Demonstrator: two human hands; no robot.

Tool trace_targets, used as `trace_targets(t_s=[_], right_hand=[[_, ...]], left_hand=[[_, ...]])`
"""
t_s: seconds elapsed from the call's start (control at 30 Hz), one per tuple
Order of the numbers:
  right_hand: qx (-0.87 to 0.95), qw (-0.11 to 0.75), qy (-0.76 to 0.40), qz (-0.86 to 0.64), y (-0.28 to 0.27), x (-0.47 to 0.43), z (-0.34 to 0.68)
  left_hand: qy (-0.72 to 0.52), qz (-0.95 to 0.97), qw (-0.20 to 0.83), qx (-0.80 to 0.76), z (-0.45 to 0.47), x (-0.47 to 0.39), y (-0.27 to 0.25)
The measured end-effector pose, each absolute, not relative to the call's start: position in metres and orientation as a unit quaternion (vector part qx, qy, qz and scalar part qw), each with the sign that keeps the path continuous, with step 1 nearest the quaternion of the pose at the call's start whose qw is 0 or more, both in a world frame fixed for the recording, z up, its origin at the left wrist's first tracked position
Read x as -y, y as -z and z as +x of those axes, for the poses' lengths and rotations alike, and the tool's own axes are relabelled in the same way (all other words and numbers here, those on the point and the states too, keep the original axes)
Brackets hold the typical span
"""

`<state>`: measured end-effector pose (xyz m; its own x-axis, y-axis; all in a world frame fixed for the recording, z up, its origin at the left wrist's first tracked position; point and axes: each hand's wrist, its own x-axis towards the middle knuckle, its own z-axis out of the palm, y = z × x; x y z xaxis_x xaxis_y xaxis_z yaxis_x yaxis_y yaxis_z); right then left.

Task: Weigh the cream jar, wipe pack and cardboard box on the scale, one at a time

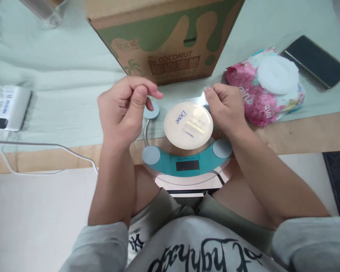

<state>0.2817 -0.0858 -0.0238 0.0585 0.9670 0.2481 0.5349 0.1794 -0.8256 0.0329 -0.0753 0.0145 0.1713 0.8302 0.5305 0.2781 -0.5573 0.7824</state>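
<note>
A round cream jar [188,125] with "Dove" printed on its lid sits on a clear glass bathroom scale [187,162], which has a teal band, round pale pads and a dark display. My left hand [126,109] is raised at the left above the scale, thumb against the curled index finger; I cannot make out anything in it. On the other side my right hand [228,107] is closed, thumb and index finger pinched near the jar's upper right edge. Whatever is in that pinch, if anything, is hidden. Neither hand appears to hold the jar.
A cardboard coconut box [172,49] stands behind the scale. To the right lie a pink wipes pack [263,105] and a dark phone [317,60]. A white power bank [11,107] with a cable [45,143] is at the left. The scale overhangs the table edge.
</note>
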Motion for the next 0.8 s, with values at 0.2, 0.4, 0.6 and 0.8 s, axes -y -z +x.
trace_targets(t_s=[0.2,0.4,0.6,0.8], right_hand=[[0.636,0.437,-0.253,-0.583,0.027,0.086,0.281],[0.637,0.446,-0.248,-0.578,0.028,0.085,0.281],[0.628,0.442,-0.261,-0.585,0.025,0.084,0.283],[0.616,0.440,-0.291,-0.585,0.025,0.072,0.294]], left_hand=[[-0.265,0.895,0.277,-0.229,0.044,0.094,-0.028],[-0.249,0.876,0.301,-0.283,0.050,0.091,-0.018],[-0.361,0.825,0.260,-0.347,0.020,0.074,-0.017],[-0.481,0.713,0.121,-0.496,-0.055,0.029,0.001]])
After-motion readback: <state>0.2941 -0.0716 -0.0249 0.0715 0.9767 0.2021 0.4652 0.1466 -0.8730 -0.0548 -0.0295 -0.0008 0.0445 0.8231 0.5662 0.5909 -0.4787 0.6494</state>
